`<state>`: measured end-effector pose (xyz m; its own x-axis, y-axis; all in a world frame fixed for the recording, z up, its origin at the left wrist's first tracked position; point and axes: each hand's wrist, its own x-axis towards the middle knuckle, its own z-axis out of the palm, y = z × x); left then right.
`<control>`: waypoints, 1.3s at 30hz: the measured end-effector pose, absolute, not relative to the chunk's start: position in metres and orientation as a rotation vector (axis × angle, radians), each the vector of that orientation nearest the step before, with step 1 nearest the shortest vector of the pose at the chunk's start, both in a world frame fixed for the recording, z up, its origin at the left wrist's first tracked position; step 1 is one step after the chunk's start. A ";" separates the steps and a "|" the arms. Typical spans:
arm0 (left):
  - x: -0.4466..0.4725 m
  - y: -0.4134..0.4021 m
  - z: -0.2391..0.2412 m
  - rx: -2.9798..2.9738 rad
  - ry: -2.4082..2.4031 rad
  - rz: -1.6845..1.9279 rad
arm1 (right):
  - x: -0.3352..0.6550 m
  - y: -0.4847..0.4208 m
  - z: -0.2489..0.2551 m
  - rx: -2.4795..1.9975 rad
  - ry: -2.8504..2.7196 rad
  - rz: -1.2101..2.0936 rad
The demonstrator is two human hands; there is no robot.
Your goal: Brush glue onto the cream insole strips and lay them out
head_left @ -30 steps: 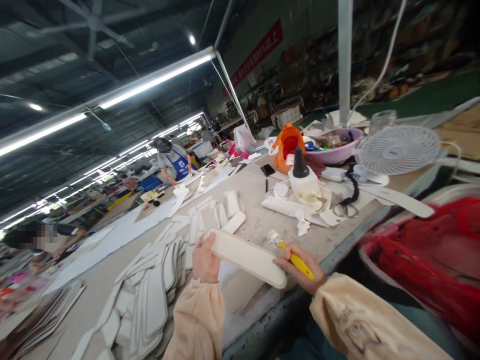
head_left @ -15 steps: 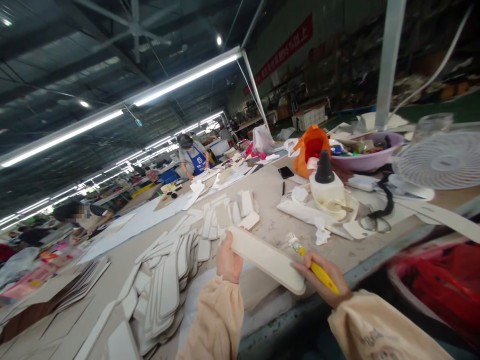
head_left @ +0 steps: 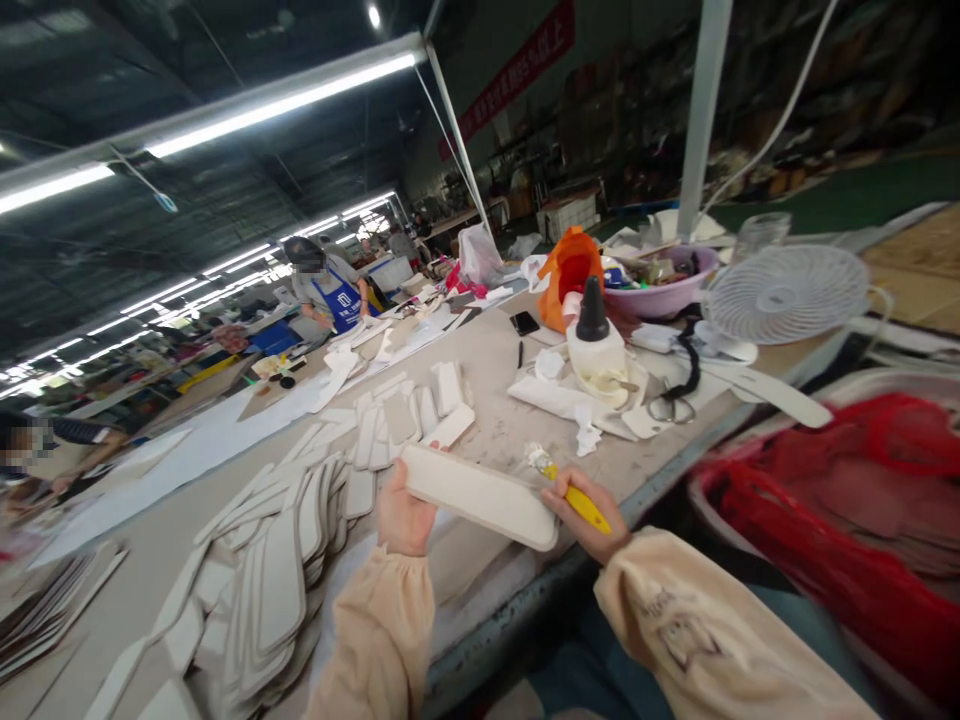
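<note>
My left hand (head_left: 405, 512) grips one end of a long cream-coloured panel (head_left: 480, 497) with rounded corners, held tilted above the table. In my right hand (head_left: 589, 515) is a brush (head_left: 581, 502) with a yellow handle, its bristles (head_left: 537, 457) coated in something whitish and pointing up and away from me. The fingers of that hand are close to the panel's right end; whether they touch it I cannot tell. To the left, many similar panels (head_left: 274, 580) lie in overlapping stacks on the table (head_left: 491, 400).
A white bottle with a black cone top (head_left: 596, 350) stands beyond the brush. Behind it are an orange bag (head_left: 559, 285), a purple basin (head_left: 660, 300) and a white fan (head_left: 787, 295). A red-lined tub (head_left: 847, 500) sits at right. A co-worker in a blue apron (head_left: 343, 303) works farther back.
The view has swung to the right, so everything appears shifted left and slightly up. Both hands keep their hold on the panel and the brush.
</note>
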<state>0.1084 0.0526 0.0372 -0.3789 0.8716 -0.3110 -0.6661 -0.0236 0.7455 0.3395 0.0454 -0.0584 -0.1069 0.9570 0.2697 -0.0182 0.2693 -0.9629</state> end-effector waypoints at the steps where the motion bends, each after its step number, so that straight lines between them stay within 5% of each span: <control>1: 0.107 0.054 0.037 0.272 1.043 1.676 | 0.340 0.046 -0.059 -0.933 -1.403 1.093; 28: 0.105 0.062 -0.001 0.096 1.212 1.745 | 0.328 0.037 -0.060 -0.976 -1.502 1.044; 39: 0.106 0.051 -0.008 0.285 1.156 1.579 | 0.321 0.036 -0.068 -0.924 -1.661 0.790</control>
<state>0.1056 0.0514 -0.0085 -0.3664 0.8508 -0.3766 -0.6160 0.0816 0.7835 0.3209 0.0357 -0.0682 -0.1722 0.8713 0.4595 0.1928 0.4873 -0.8517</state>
